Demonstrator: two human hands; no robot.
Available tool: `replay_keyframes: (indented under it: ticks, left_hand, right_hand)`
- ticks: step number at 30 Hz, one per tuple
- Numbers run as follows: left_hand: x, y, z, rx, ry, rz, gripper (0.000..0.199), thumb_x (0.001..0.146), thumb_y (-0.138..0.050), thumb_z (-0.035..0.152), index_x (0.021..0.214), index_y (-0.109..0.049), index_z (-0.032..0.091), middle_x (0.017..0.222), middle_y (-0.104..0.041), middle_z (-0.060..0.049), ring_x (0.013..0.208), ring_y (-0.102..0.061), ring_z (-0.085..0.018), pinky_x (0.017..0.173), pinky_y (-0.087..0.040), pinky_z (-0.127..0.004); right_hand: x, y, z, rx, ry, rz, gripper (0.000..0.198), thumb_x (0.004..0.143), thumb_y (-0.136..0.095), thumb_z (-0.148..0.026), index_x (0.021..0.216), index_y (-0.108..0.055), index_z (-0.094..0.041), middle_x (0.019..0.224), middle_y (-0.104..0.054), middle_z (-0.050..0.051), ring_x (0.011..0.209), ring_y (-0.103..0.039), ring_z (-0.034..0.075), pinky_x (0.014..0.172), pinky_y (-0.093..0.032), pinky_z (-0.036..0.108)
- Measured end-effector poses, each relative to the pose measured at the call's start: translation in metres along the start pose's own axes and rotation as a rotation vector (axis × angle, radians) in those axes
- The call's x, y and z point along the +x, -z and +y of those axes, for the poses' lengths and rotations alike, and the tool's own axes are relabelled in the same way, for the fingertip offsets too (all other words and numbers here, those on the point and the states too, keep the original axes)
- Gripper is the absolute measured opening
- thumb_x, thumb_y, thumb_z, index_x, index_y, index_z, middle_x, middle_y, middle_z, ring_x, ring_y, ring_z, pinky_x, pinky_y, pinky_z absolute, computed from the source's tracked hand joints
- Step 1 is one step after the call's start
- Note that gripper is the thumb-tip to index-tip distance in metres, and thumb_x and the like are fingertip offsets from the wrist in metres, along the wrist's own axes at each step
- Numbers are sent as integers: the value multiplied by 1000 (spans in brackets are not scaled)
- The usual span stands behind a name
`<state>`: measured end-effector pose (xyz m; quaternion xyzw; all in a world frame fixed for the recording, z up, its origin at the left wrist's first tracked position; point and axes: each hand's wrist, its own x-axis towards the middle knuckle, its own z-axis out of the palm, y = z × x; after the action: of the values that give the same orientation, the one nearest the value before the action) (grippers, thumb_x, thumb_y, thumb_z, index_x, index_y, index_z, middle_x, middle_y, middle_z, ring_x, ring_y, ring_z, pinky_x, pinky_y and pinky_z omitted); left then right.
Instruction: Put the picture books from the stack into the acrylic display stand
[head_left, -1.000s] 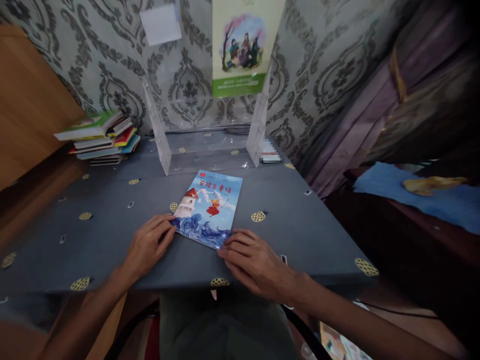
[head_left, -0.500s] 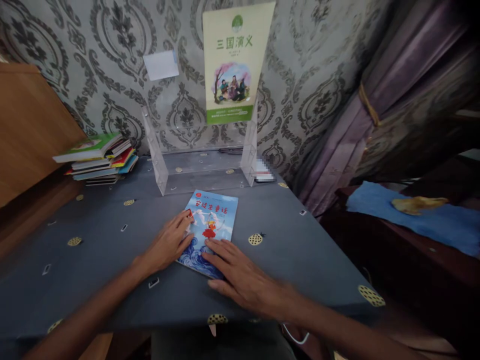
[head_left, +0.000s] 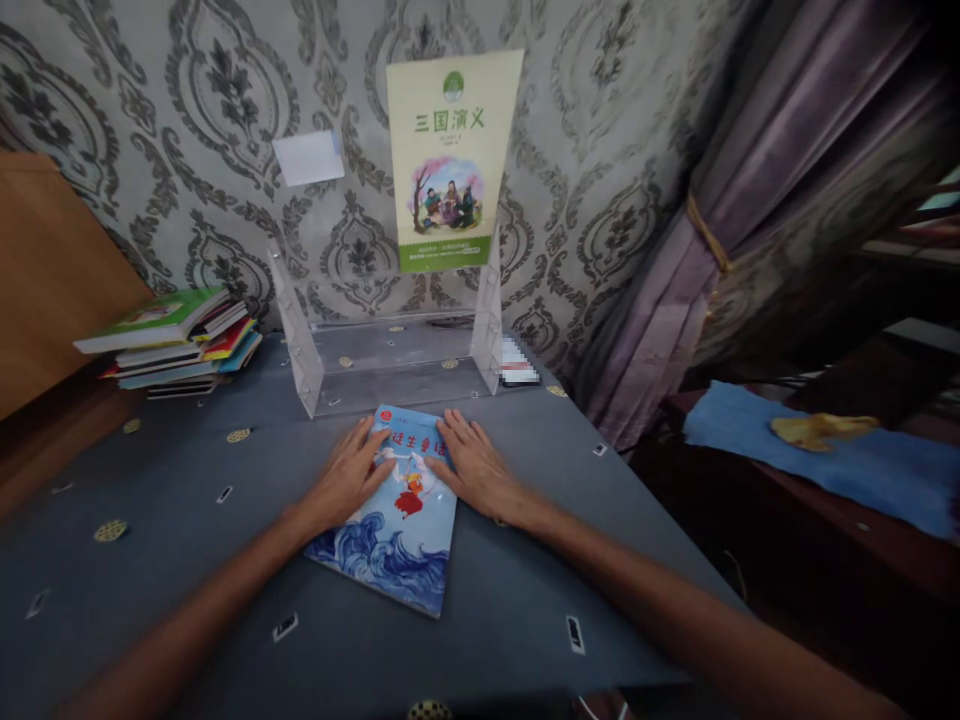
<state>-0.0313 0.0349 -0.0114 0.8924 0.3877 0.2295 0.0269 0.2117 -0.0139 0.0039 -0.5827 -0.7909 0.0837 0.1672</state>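
A thin blue picture book lies face up on the table, with blue waves, a red-haired figure and red Chinese characters on its cover. My left hand rests on its upper left edge, the thumb reaching over the cover and the fingers stretched forward. Across from it, my right hand lies along the upper right edge, fingers extended and slightly apart, thumb tip on the cover. Behind the book stands a clear acrylic book stand. A pale green book is propped upright on the stand's right side.
A stack of books sits at the back left beside a wooden panel. A white card shows above the stand's left side. To the right are a tied purple curtain and a blue cloth on a lower surface.
My right hand has moved off the lower part of the cover, forward to the upper right edge. The book's lower half is now uncovered and looks a little nearer. The view has shifted slightly.
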Motion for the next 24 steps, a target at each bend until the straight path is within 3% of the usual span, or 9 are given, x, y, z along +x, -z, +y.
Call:
replay_keyframes:
  ticks: [3,8,15,20,22,24]
  left_hand:
    - [5,-7,-1,-4,43,45,42,101,-45,41,134,-56,19,145,-55,-18,139,-48,-32,111,-43,-55]
    - [6,-9,-2,-74,130,-1,47,100,-43,43,136,-57,17,145,-56,-16,143,-42,-34,115,-37,-56]
    - [8,7,1,-462,301,-8,50,90,-56,46,132,-62,21,146,-56,-12,142,-44,-33,118,-34,-51]
    - [11,15,15,-1058,640,96,69,78,-73,48,139,-53,21,148,-54,-14,131,-56,-33,98,-54,-38]
    - [12,17,24,-1269,812,170,78,71,-81,45,139,-51,20,143,-59,-15,124,-62,-33,92,-57,-35]
    - [15,19,32,-1454,970,159,76,67,-85,39,134,-55,18,128,-69,-15,113,-69,-32,87,-60,-36]
  right_hand:
    - [0,-2,0,-20,-30,45,62,100,-46,-45,147,-43,-4,157,-34,30,150,-25,37,117,-31,61]
    - [-4,-1,-7,-70,-120,28,63,100,-46,-47,149,-44,-8,160,-32,25,150,-25,38,119,-28,59]
    - [-4,1,-6,-49,-130,-2,64,100,-48,-45,150,-43,-7,160,-31,25,150,-23,42,118,-30,59]
    - [-6,-1,-1,14,-112,19,63,100,-48,-46,151,-43,-10,161,-31,23,151,-23,39,120,-29,58]
    - [-7,0,0,39,-115,16,63,101,-46,-47,151,-44,-10,161,-31,22,151,-21,39,120,-28,58]
    - [-7,0,1,59,-123,11,63,101,-45,-49,151,-44,-10,161,-31,22,151,-20,39,120,-27,59]
